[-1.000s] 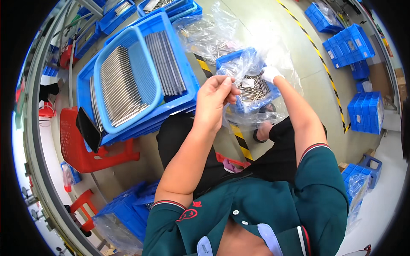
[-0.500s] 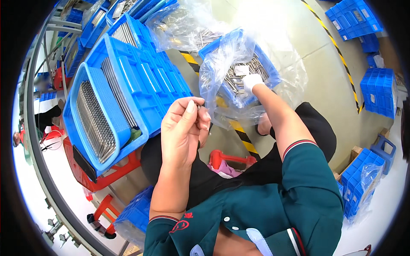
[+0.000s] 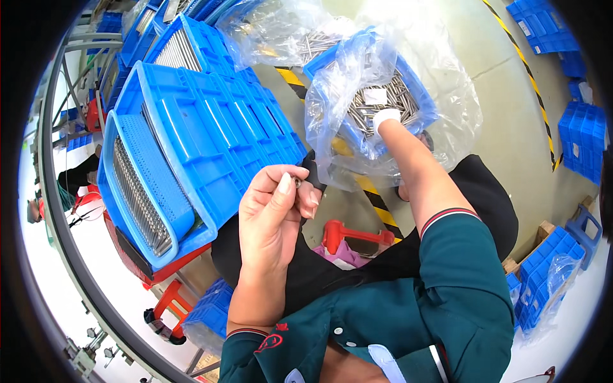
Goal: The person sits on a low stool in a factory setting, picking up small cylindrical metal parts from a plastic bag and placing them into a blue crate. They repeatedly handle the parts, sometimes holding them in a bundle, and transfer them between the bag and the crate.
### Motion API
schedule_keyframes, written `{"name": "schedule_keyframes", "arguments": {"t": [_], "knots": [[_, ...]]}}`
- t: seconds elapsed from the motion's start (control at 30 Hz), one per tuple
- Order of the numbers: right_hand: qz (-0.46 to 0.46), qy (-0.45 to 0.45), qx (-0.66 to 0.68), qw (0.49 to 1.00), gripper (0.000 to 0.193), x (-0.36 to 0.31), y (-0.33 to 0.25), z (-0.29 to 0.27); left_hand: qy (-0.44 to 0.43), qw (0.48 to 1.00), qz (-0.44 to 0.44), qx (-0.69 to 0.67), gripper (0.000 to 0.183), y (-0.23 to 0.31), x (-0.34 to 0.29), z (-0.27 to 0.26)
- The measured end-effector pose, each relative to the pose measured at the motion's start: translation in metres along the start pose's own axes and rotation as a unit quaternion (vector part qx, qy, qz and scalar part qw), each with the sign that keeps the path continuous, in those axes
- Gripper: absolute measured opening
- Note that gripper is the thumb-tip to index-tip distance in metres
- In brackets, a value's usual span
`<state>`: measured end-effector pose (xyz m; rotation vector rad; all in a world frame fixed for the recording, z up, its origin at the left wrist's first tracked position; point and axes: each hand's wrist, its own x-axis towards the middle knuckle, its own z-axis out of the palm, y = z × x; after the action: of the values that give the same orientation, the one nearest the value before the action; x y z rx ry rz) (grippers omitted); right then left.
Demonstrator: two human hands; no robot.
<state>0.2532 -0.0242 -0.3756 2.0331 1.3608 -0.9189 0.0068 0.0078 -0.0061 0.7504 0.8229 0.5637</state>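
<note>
My left hand is raised beside the stacked blue crates, its thumb and fingers pinching a small metal rod. Only the round end of that rod shows; its length is hidden by the fingers. My right hand, in a white glove, reaches down into a blue crate on the floor. This crate is lined with clear plastic and holds many loose metal rods with a white paper slip on top. The right fingers are hidden, so whether they hold a rod cannot be seen.
At left, a light-blue perforated basket full of metal rods sits in a tipped blue crate. A clear bag with more rods lies beyond. A red stool stands between my legs. More blue crates are at right.
The view has shifted, so the floor crate appears further right. My right hand has sunk deeper toward the rods. My left hand keeps its pinch, with the rod's end now easier to see.
</note>
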Motion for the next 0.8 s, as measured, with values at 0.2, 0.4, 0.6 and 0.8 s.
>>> {"name": "schedule_keyframes", "arguments": {"t": [0.2, 0.4, 0.6, 0.8], "knots": [[-0.001, -0.051, -0.037, 0.998, 0.035, 0.015, 0.010, -0.007, 0.004, 1.000, 0.003, 0.005, 0.020, -0.001, 0.002, -0.001], [-0.013, -0.114, -0.067, 0.991, 0.037, 0.003, 0.009, -0.022, -0.015, 1.000, -0.014, 0.008, 0.020, -0.002, 0.001, -0.004], [-0.072, -0.175, -0.060, 0.980, 0.031, -0.009, 0.036, -0.043, -0.026, 0.999, -0.024, 0.010, 0.022, -0.003, 0.000, -0.002], [-0.076, -0.028, -0.158, 0.984, 0.026, 0.011, 0.043, 0.010, -0.036, 0.999, -0.027, 0.014, 0.022, -0.001, 0.001, 0.002]]}}
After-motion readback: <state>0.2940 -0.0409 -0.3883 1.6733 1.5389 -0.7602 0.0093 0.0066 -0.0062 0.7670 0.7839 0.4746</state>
